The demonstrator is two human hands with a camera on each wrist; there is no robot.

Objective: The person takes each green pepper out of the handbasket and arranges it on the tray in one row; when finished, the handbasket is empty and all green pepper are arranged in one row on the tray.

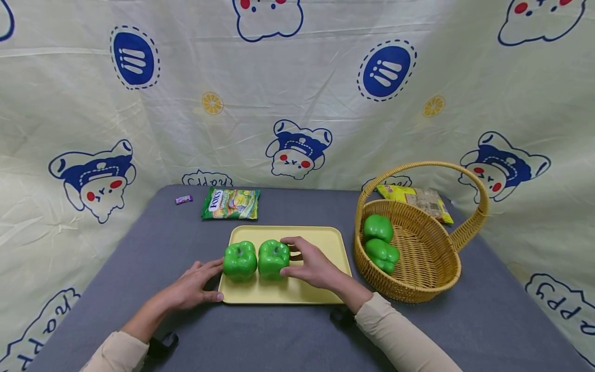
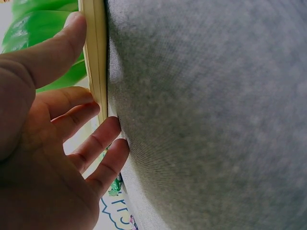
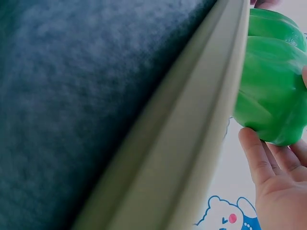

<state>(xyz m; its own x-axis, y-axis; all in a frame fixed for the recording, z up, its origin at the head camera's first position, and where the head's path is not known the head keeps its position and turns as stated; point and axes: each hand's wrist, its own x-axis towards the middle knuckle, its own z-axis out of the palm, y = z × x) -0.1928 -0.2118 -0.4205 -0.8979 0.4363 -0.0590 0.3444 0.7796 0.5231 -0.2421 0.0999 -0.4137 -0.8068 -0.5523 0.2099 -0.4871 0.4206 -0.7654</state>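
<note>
Two green bell peppers stand side by side on a pale yellow tray (image 1: pixel 307 289). My right hand (image 1: pixel 313 263) holds the right-hand bell pepper (image 1: pixel 273 260) from its right side, thumb at the near side and fingers at the far side. In the right wrist view, fingertips of that hand (image 3: pixel 283 191) touch the pepper (image 3: pixel 271 86). My left hand (image 1: pixel 192 287) is at the tray's left edge beside the left-hand bell pepper (image 1: pixel 239 261). From the left wrist view, its thumb and fairly straight fingers (image 2: pixel 98 143) lie along the tray's rim (image 2: pixel 97 57).
Right of the tray stands a wicker basket (image 1: pixel 423 258) with a tall handle, holding two green bell peppers (image 1: pixel 378 227). Behind it lies a yellow snack bag (image 1: pixel 416 199). A green candy bag (image 1: pixel 231 204) and a small purple wrapped sweet (image 1: pixel 184 199) lie at the back left.
</note>
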